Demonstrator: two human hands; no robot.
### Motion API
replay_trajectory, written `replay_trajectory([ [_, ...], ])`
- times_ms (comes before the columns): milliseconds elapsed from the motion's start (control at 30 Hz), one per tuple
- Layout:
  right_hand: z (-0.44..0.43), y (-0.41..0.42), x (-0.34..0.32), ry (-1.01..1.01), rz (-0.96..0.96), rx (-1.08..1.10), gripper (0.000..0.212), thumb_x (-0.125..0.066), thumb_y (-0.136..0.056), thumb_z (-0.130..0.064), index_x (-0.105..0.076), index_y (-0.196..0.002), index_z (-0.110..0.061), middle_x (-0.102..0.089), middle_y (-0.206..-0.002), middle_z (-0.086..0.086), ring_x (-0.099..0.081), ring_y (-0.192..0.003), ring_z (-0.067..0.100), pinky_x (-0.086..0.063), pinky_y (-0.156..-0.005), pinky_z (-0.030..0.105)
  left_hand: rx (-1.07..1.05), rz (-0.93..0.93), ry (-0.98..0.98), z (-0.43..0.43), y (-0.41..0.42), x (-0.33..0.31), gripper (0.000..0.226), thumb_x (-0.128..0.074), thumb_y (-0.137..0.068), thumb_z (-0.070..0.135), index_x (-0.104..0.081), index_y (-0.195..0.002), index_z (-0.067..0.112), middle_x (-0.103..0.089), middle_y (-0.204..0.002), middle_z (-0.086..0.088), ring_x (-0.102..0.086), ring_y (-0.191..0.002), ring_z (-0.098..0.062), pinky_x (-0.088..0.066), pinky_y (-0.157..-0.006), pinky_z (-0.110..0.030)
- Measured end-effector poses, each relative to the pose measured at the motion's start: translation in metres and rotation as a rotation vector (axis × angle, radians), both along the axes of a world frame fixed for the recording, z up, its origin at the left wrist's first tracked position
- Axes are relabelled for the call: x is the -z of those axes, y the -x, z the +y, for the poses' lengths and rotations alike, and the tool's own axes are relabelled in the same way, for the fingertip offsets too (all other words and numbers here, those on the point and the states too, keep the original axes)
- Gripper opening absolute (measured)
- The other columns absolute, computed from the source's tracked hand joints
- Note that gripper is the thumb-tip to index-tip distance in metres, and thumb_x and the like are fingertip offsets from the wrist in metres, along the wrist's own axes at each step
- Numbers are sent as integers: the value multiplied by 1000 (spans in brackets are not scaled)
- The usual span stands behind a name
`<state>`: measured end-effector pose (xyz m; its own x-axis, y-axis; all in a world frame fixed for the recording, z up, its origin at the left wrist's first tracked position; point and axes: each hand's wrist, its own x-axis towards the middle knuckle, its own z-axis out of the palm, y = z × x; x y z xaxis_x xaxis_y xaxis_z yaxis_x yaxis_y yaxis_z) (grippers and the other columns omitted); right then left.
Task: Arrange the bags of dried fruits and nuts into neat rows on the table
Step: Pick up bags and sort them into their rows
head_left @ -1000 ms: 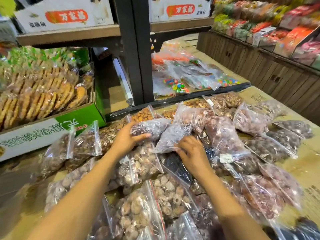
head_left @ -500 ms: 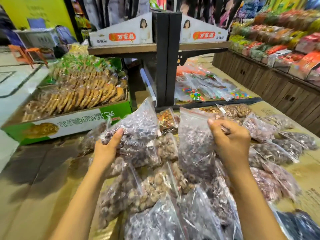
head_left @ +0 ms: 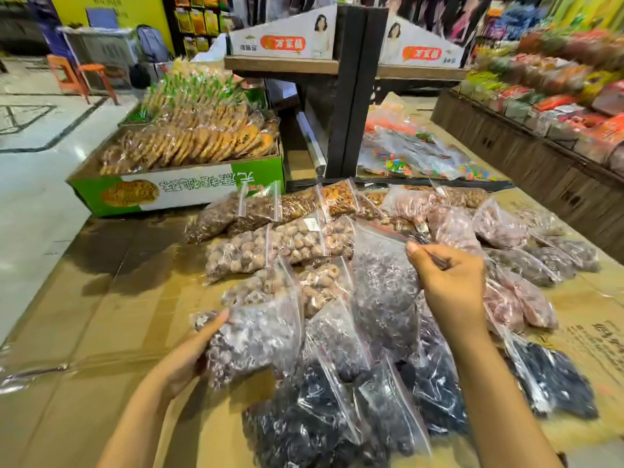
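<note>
Several clear zip bags of dried fruits and nuts lie heaped on the cardboard-covered table [head_left: 101, 332]. My left hand [head_left: 189, 359] grips a bag of dark purplish dried fruit [head_left: 256, 332] from its left side, low over the table's near left. My right hand [head_left: 449, 282] pinches the top of a second dark-fruit bag [head_left: 381, 288], which hangs upright over the pile. Bags of pale round nuts [head_left: 270, 248] lie just beyond, brown nut bags [head_left: 304, 204] behind them, pinkish bags [head_left: 499, 228] at the right, and black fruit bags [head_left: 337, 417] nearest me.
A green box of wrapped biscuits [head_left: 189, 157] stands at the back left. A black shelf post [head_left: 354, 96] rises behind the pile, with candy bags [head_left: 422, 153] beside it. A wooden display of packaged snacks [head_left: 557, 96] lines the right. Bare cardboard lies left of the pile.
Both hands lifted a dark-fruit bag each from the pile. The left bag has since dropped toward the table's near left; the right bag stays held up.
</note>
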<state>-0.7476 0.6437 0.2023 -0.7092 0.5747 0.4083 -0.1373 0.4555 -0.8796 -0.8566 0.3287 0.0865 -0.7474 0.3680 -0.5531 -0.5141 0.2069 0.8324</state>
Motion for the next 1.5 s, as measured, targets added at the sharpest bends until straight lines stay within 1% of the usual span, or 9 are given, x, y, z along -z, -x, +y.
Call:
replay_trajectory([
  [167, -8, -15, 6, -31, -65, -11, 45, -62, -91, -17, -50, -49, -9, -41, -47, 8, -34, -46, 14, -30, -50, 25, -105, 424, 479, 10, -24, 32, 82, -42, -70, 80, -57, -115, 13, -69, -78, -7, -66, -73, -26, -53, -68, -39],
  [333, -14, -21, 9, -8, -63, -10, 40, -63, -91, -17, -57, -54, -2, -47, -49, 19, -42, -47, 15, -42, -52, 21, -19, 472, 576, 15, -61, 49, 81, -33, -86, 67, -10, -153, 27, -22, -157, -15, -26, -143, -32, -28, -111, -43],
  [533, -18, -36, 10, 2, -105, 4, 42, -62, -91, -16, -52, -57, 7, -46, -52, 21, -42, -49, 16, -42, -61, 30, 66, 612, 896, 3, -67, 47, 81, -13, -79, 80, -5, -150, 42, 11, -159, -8, 25, -141, -35, 18, -111, -50],
  [767, -43, -43, -6, 16, -197, -157, 33, -64, -89, -13, -62, -58, -1, -53, -47, -1, -46, -43, 5, -42, -45, 13, 90, 631, 115, 73, -84, -18, 105, -43, -48, 97, -21, -139, 49, -19, -149, 21, -22, -139, -6, -23, -115, -43],
  [933, -62, -47, -20, 392, -70, -268, 26, -64, -87, -12, -67, -66, 4, -60, -62, 7, -51, -55, 15, -44, -53, 24, 32, 342, -384, 103, -101, -24, 135, -80, -10, 75, -39, -129, 25, -67, -117, 2, -66, -105, -8, -54, -86, -28],
  [1033, -69, -41, -6, 506, -80, -258, 29, -61, -89, -11, -61, -61, -3, -51, -50, -4, -45, -45, 7, -41, -50, 18, -106, 134, -443, 92, -109, -16, 149, -83, -10, 73, -39, -140, 16, -53, -137, -17, -57, -118, -29, -49, -96, -47],
  [1167, -76, -35, 23, 664, -192, -219, 27, -63, -89, -18, -65, -65, -7, -54, -54, 2, -50, -51, 9, -45, -62, 26, -231, -18, -503, 67, -120, 2, 126, -92, -16, 57, -55, -126, 8, -66, -113, -20, -64, -103, -36, -56, -80, -36],
  [1333, -87, -31, 39, 640, -276, -272, 29, -64, -89, -19, -65, -74, 6, -67, -63, -4, -60, -63, 10, -52, -70, 34, -530, -134, -746, 43, -115, -3, 8, -76, -70, 25, -77, -66, 19, -73, -76, -2, -70, -64, -15, -59, -63, -29],
  [1500, -104, -32, 49, 682, -378, -371, 14, -62, -89, -10, -68, -76, -8, -62, -51, -10, -56, -49, 4, -49, -49, 17, -591, -25, -551, 29, -122, 7, 29, -58, -81, 36, -70, -102, 20, -75, -98, -1, -72, -84, -13, -59, -65, -29],
])
